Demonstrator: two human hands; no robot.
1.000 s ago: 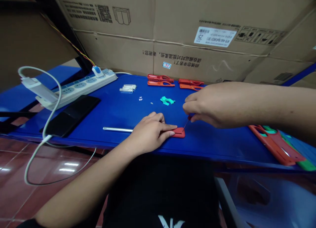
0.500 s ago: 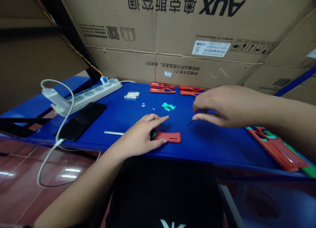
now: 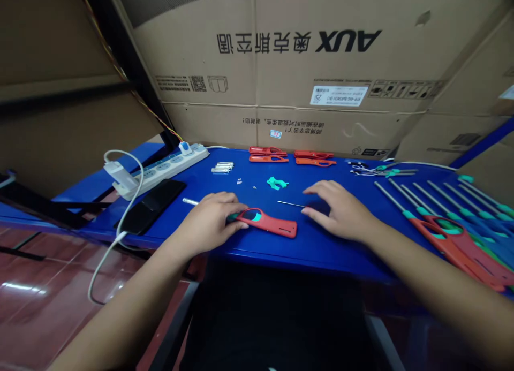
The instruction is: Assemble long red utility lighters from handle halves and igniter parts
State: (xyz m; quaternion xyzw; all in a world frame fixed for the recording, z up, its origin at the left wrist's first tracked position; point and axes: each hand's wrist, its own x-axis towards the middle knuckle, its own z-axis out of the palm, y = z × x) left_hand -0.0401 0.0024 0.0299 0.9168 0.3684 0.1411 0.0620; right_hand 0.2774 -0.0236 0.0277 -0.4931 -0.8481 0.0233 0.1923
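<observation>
A red long-nosed lighter (image 3: 277, 226) lies on the blue tabletop, its metal tube showing beyond my left hand (image 3: 217, 218). My left hand is closed round the lighter near its trigger opening, with green parts visible inside the hole. A thin screwdriver (image 3: 292, 203) rests on the table, its shaft pointing left. My right hand (image 3: 337, 213) is just right of it, fingers apart and curved, the thumb at the screwdriver's near end. Behind them lie small green plastic pieces (image 3: 277, 183).
Red and orange lighter shells (image 3: 269, 158) lie by the cardboard box (image 3: 257, 76). Clear tubes (image 3: 223, 167) sit left of them. A black phone (image 3: 155, 205) and power strip (image 3: 163, 170) are at left. Several finished-looking lighters (image 3: 458, 242) and wired parts (image 3: 385, 170) are at right.
My right hand has come down and opened, and the screwdriver it held now lies on the table. My left hand has shifted its grip toward the lighter's tube end. The view has tilted up.
</observation>
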